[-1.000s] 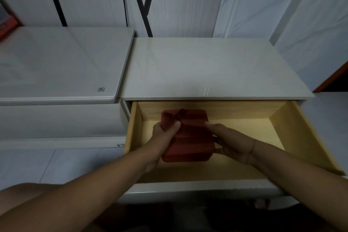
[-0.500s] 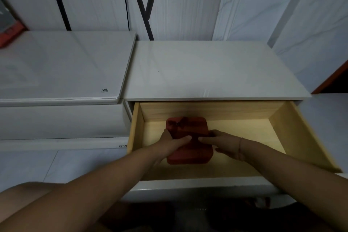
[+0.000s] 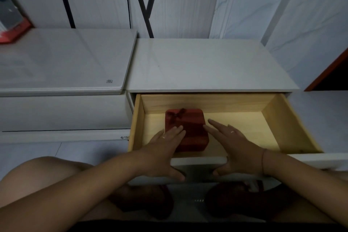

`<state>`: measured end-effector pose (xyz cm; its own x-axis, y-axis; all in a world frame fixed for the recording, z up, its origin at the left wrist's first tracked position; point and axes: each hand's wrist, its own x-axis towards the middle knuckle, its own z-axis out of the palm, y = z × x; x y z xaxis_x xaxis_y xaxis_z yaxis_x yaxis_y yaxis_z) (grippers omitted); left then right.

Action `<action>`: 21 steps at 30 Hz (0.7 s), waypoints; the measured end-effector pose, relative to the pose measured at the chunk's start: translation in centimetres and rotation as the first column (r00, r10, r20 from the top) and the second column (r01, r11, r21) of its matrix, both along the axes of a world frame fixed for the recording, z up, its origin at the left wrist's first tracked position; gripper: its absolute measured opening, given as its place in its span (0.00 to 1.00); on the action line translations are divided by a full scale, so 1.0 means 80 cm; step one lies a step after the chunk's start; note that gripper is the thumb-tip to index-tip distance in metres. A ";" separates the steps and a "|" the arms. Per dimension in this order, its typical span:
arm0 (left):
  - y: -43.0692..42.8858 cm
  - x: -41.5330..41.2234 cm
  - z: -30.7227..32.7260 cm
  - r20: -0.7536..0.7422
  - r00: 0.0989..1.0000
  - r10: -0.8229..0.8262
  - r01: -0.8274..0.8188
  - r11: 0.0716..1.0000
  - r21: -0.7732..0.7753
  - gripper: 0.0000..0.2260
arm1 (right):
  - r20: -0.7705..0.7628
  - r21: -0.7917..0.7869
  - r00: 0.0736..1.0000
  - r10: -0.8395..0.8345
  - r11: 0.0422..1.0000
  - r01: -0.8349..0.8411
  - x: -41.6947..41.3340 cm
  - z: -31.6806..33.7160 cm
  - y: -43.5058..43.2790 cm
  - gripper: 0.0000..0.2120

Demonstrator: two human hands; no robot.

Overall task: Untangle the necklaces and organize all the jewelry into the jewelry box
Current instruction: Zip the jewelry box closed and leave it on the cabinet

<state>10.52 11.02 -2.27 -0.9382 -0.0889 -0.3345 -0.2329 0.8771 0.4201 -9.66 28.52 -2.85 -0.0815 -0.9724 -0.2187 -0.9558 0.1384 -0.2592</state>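
Note:
A red jewelry box (image 3: pixel 190 128) with a small bow on its closed lid lies on the floor of the open wooden drawer (image 3: pixel 244 124), toward the drawer's left side. My left hand (image 3: pixel 165 149) is flat, fingers straight, with the fingertips over the box's near left corner. My right hand (image 3: pixel 235 145) is flat too, fingers straight, fingertips just right of the box. Both thumbs reach down over the drawer's white front panel (image 3: pixel 199 162). No loose jewelry shows.
The drawer belongs to a white nightstand (image 3: pixel 207 64) against a pale panelled wall. A white low unit (image 3: pixel 62 60) stands to its left, with a red-edged object (image 3: pixel 11 24) at its far left. My knees are below the drawer.
Both hands gripped the red box and set it down in the drawer; now they have let go and drawn back toward the drawer's front, fingers straightened.

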 end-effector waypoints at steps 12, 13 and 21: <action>-0.062 -0.050 -0.016 -0.365 0.927 0.080 -0.242 0.874 -0.421 0.55 | -0.183 -0.314 0.928 -0.324 0.914 0.257 -0.032 -0.005 -0.050 0.59; -0.068 -0.057 -0.017 -0.377 0.921 0.098 -0.270 0.859 -0.436 0.54 | -0.185 -0.333 0.917 -0.352 0.901 0.279 -0.038 -0.006 -0.058 0.58; -0.109 -0.099 -0.022 -0.429 0.880 0.205 -0.400 0.806 -0.436 0.43 | -0.191 -0.317 0.866 -0.461 0.864 0.390 -0.084 -0.010 -0.117 0.51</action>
